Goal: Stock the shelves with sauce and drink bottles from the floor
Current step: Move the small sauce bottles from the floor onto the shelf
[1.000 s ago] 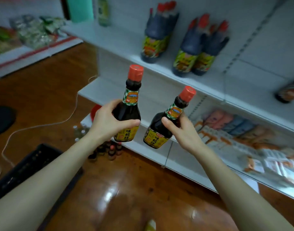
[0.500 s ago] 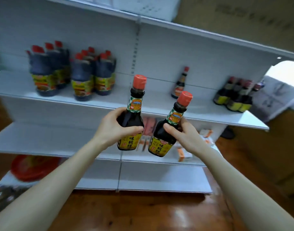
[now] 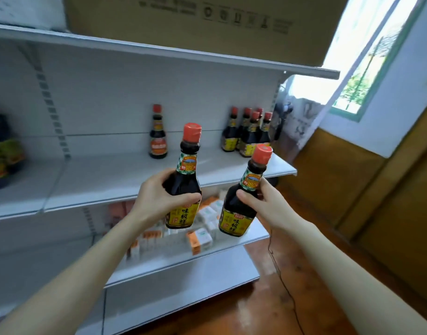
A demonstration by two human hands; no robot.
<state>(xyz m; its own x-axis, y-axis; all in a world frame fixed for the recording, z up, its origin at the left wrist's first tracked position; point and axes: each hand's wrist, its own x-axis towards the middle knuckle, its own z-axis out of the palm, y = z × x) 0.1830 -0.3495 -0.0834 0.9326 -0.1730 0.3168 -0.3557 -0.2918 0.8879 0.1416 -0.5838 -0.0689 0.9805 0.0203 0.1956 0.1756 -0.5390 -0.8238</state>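
While the left hand (image 3: 154, 199) grips an upright sauce bottle (image 3: 186, 163), the right hand (image 3: 268, 205) grips a second bottle (image 3: 234, 220), tilted, at its four o'clock.

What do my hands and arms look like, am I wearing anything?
Both are bare. The left hand and right hand have no gloves, and no ring shows. The left forearm and right forearm are uncovered to the frame edge: no sleeves, watch or bracelet.

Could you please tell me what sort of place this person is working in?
Probably a small grocery shop: white metal shelving carries a cluster of matching sauce bottles, small boxed goods fill the shelf below, and a cardboard carton sits on top.
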